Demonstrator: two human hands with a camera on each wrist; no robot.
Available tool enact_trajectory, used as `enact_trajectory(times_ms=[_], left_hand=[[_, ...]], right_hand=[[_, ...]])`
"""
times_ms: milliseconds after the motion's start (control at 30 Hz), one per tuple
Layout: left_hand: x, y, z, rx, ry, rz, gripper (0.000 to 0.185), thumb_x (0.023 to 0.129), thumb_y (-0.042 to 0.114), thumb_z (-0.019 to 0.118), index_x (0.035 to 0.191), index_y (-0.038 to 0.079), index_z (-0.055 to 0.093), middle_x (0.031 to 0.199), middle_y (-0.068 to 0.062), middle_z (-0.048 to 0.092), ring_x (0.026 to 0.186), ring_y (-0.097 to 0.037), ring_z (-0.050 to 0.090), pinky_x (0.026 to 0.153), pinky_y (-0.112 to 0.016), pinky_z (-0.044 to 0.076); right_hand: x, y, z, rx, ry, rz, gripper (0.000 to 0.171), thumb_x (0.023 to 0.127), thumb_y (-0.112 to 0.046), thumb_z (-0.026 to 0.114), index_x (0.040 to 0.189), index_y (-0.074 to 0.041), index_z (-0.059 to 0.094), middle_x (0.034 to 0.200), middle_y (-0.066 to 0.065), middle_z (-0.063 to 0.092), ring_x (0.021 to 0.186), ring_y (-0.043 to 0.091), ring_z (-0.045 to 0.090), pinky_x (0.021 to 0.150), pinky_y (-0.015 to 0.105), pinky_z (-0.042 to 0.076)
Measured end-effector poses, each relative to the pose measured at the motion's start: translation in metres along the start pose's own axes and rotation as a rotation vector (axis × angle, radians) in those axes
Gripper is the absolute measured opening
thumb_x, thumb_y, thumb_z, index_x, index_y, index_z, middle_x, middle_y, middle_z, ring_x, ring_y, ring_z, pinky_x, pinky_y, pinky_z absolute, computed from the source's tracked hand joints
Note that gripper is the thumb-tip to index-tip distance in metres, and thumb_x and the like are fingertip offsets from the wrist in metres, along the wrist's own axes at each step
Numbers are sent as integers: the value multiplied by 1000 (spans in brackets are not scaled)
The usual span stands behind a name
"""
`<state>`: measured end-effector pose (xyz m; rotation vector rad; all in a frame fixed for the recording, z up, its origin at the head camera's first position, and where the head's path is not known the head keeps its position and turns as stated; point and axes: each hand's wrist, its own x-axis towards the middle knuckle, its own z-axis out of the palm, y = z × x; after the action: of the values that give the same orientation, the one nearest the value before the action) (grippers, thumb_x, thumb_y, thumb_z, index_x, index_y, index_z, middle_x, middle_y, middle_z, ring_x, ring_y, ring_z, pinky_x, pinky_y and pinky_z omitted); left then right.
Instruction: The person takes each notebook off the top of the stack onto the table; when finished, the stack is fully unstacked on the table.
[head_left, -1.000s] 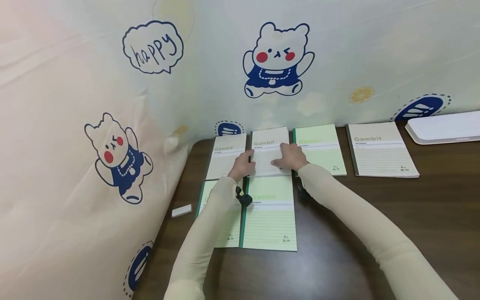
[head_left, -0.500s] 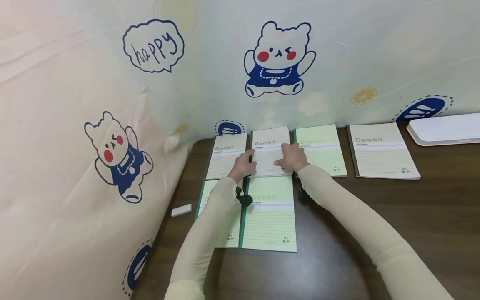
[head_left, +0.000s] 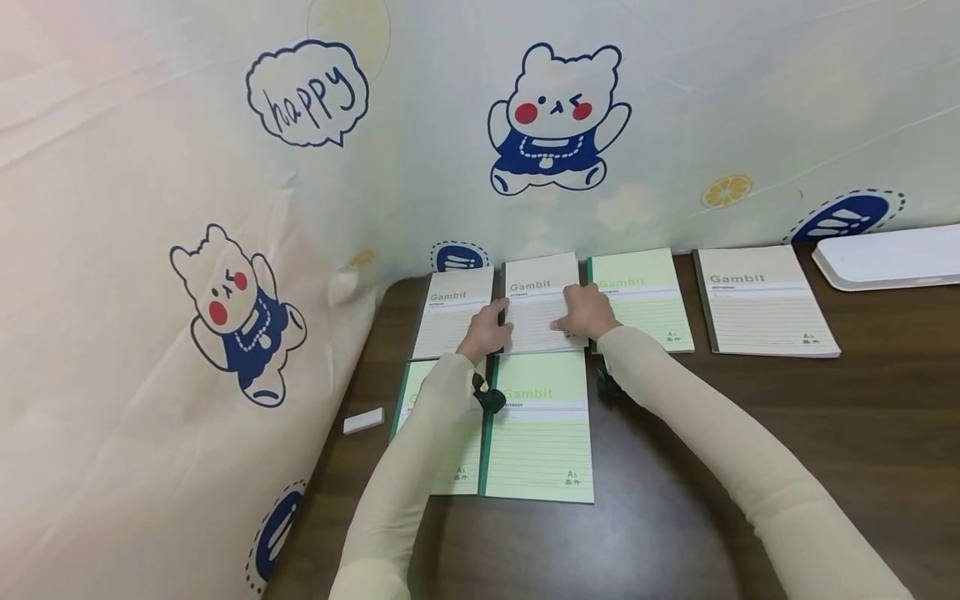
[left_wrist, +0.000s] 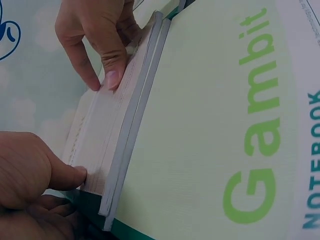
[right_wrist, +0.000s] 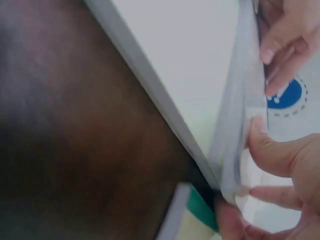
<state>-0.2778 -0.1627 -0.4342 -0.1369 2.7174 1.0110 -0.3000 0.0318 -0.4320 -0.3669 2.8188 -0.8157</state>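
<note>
Cartoon-bear cloth (head_left: 225,208) drapes behind the dark bench (head_left: 862,417) as I watch. At 12 o'clock in the far row sits a beige notebook (head_left: 540,287); my left hand (head_left: 486,332) pinches its left edge, my right hand (head_left: 588,312) curls around its right edge, a green notebook (head_left: 540,433) just below.

Both hands on beige notebook (head_left: 538,302): left hand (head_left: 486,331) at its left edge, right hand (head_left: 588,312) at its right; green notebook (head_left: 537,427) just below fingers.
</note>
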Motion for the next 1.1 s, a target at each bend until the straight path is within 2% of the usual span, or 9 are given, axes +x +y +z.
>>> enact_trajectory(times_ms=[167,267,400,500,567,667,767,900,1100], left_hand=[[-2,-2,8,-13,-14,4,55,100,11,47,152,15,31,161,-7,23,149,-26,21,121,-42,23],[-3,-5,12,-19,-21,0,54,101,11,44,152,14,30,161,-7,23,149,-26,21,120,-43,24],[-3,-8,15,-16,-29,5,55,99,7,43,152,10,29,162,-9,20,149,-27,20,120,-42,24],[-2,-8,15,4,-33,5,58,97,2,45,152,7,29,162,-10,19,149,-27,19,120,-41,24],[-1,-7,16,17,-29,6,59,95,0,46,152,6,29,162,-11,19,149,-28,19,120,-41,23],[0,-4,17,35,-18,11,59,95,-1,45,151,5,29,162,-11,19,149,-28,18,121,-41,23],[1,-4,15,42,-19,23,59,96,0,45,152,5,28,162,-12,19,149,-28,18,120,-42,24],[3,-5,10,55,-23,32,58,96,1,45,152,4,27,162,-12,18,150,-27,17,121,-41,23],[4,-2,4,68,0,38,58,96,0,44,152,4,27,162,-11,18,150,-27,16,121,-41,21]], right_hand=[[1,12,-11,128,-71,17,64,83,-19,77,136,3,49,135,26,53,122,44,51,98,52,48],[3,19,-18,180,-123,20,63,83,-14,75,137,3,48,140,26,47,126,43,47,101,51,46],[3,34,-28,317,-145,53,49,87,-8,69,132,2,53,127,23,52,103,32,57,85,41,54],[0,48,-35,472,-117,85,38,91,-7,63,128,1,58,101,15,51,77,21,51,65,31,52],[-4,54,-40,575,-86,100,33,93,-7,61,126,1,59,94,10,44,72,17,47,60,26,50],[-17,62,-51,664,-4,106,32,94,-7,60,125,1,58,97,9,44,71,14,47,59,22,50],[-39,71,-68,679,76,83,33,94,-8,60,127,1,57,107,12,48,67,12,51,60,24,52],[-86,87,-91,645,155,59,34,94,-10,61,126,-1,57,103,9,53,66,9,49,58,24,51],[-171,107,-104,582,148,85,37,94,-15,63,127,0,54,114,11,49,82,5,53,64,21,54]])
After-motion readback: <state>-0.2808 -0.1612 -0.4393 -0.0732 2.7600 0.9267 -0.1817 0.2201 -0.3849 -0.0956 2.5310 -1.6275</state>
